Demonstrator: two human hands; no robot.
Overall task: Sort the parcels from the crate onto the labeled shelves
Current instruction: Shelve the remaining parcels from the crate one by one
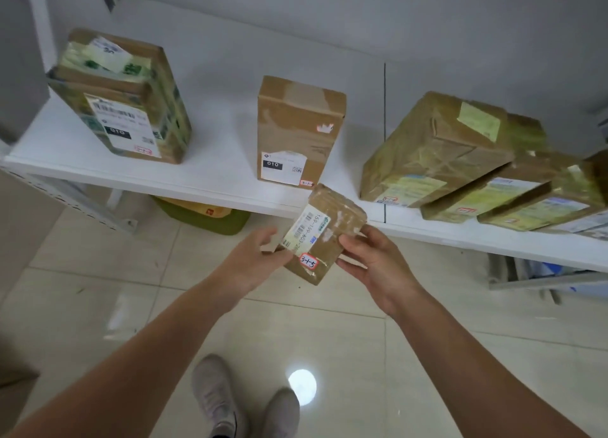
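White shelf [210,174] ahead, both the left hand [253,263] and right hand [371,263] grip the small parcel [324,237] just before its edge, long axis pointing toward the gap beside the upright box [296,131].

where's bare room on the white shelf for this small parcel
Widest bare patch on the shelf: between the taped stack and the upright middle box. Narrower gap between that box and the leaning parcels. Right end is crowded.
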